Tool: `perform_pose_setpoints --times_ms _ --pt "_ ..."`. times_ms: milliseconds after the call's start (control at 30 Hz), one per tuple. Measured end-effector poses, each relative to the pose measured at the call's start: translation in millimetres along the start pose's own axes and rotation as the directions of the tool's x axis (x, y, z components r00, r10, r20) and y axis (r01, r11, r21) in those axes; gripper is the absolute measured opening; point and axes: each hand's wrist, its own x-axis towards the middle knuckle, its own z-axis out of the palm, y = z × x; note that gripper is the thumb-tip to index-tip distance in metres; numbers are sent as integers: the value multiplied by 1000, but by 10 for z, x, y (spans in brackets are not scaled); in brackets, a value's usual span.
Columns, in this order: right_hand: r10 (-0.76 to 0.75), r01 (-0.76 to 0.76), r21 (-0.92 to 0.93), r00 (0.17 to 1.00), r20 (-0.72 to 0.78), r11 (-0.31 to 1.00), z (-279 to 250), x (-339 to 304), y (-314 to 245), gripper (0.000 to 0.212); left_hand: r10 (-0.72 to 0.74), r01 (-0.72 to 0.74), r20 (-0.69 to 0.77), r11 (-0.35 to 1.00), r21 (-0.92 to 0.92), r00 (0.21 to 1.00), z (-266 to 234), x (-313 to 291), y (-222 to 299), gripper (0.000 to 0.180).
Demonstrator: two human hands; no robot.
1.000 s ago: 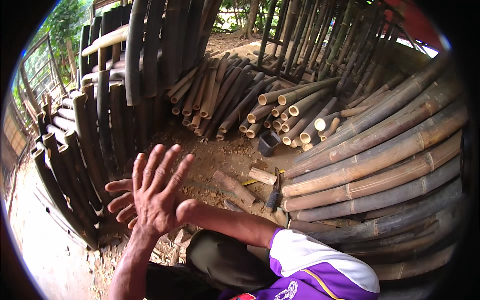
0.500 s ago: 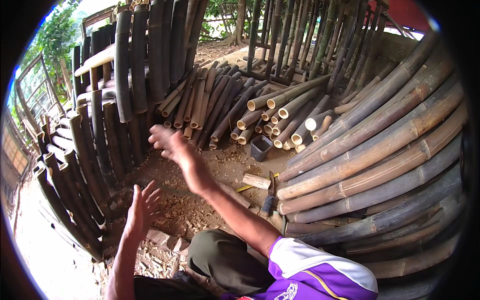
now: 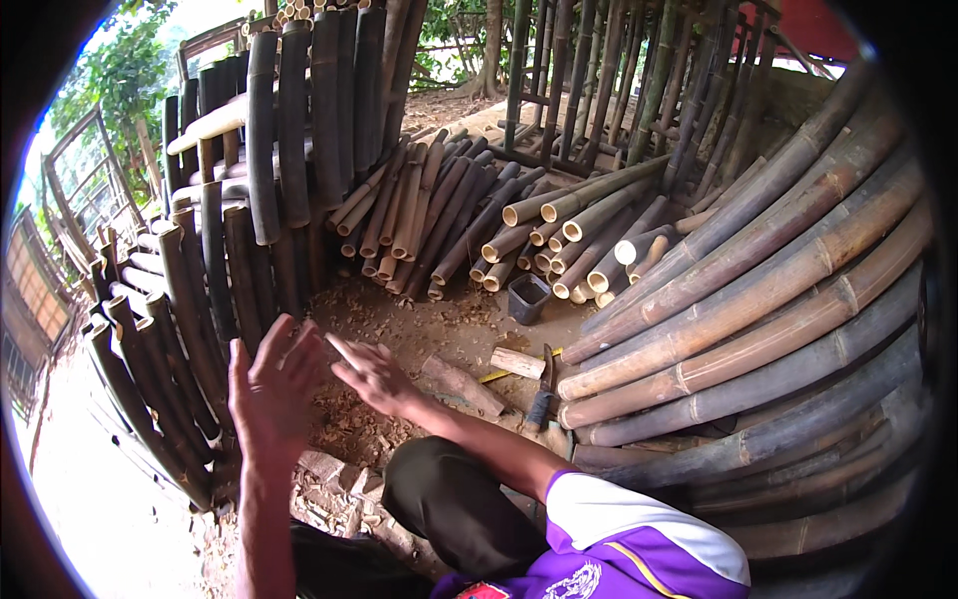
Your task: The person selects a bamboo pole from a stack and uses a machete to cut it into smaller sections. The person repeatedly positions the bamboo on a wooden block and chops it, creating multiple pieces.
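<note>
Both hands are raised in front of me over dirt ground strewn with wood chips [image 3: 349, 419]. My left hand [image 3: 267, 391] is open with fingers spread, palm turned toward the right, and holds nothing. My right hand [image 3: 367, 373] comes in on a purple-and-white sleeved arm [image 3: 619, 519], fingers stretched flat, empty, close beside the left hand's fingertips. I cannot tell whether the two hands touch. A flat wooden piece [image 3: 462, 384] lies on the ground just beyond the right wrist.
Long bamboo poles [image 3: 768, 290] are stacked at the right. Short cut bamboo pieces [image 3: 559, 235] lie piled ahead, dark bamboo posts [image 3: 200, 280] stand at left. A black square cup [image 3: 527, 297], a wooden block [image 3: 517, 361] and a dark-handled tool [image 3: 542, 399] lie on the ground.
My right hand has dropped back from its higher, outstretched position toward me. My left hand has risen to meet it, so the hands are close together again.
</note>
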Motion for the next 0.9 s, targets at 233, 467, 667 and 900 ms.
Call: perform_pose_setpoints --times_ms 233,467,667,900 --pt "753 -851 -67 422 504 521 112 -3032 928 56 405 -255 91 373 892 910 -89 -885 871 65" --pt "783 -937 28 308 541 349 -214 -4053 549 55 414 37 -263 478 877 871 -1148 -1346 807 55" --pt "799 -941 109 331 503 321 -417 -4234 407 55 -14 215 -220 269 939 975 -1166 -1575 288 50" --pt "732 -899 249 437 522 359 -384 -4046 463 54 20 130 -130 29 991 991 -1232 -1638 313 54"
